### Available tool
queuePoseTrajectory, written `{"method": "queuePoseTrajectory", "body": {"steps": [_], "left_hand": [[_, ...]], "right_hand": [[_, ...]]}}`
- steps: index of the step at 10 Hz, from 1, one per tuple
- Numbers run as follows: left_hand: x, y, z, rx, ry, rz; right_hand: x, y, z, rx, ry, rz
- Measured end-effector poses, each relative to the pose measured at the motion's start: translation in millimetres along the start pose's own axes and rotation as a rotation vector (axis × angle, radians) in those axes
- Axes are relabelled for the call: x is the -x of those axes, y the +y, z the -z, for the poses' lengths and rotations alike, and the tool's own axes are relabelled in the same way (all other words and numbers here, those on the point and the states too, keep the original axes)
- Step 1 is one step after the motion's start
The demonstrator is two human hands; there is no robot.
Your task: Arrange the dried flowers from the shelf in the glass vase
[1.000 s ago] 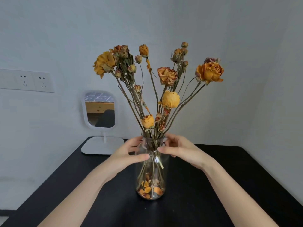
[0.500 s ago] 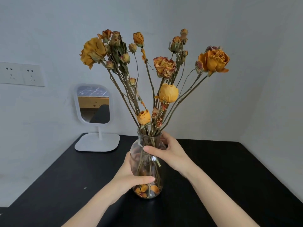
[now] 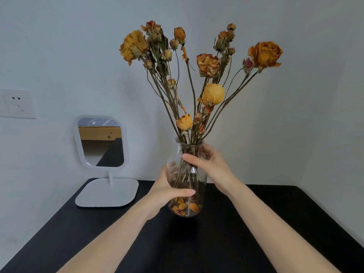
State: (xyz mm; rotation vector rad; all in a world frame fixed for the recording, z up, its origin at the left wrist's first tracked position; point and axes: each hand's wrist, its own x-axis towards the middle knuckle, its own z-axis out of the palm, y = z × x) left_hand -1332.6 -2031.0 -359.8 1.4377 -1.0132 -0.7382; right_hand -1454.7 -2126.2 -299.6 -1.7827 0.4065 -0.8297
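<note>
White mirror (image 3: 102, 142), socket (image 3: 16, 103), black table (image 3: 295, 223)

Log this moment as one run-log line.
stage: flowers in vase | left hand: gripping glass vase body | right hand: gripping vase neck | dried flowers: upright, fanned | table: vase base resting
</note>
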Motion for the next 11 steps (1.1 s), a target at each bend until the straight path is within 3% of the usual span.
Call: {"method": "queuePoseTrajectory", "body": {"steps": [3, 10, 11], "left_hand": [[-61.4, -26.3, 0.7, 0.06, -0.042, 0.041], [-76.0, -48.1, 1.6, 0.084, -0.087, 0.131], [-64.2, -46.6, 2.6, 0.065, -0.034, 0.126]], "right_hand": [[-46.7, 38.6, 10.8, 0.005, 0.004, -0.005], [-62.9, 77.3, 9.8, 0.011, -0.002, -0.061], [-56.1, 74.6, 9.9, -0.038, 0.039, -0.057]]}}
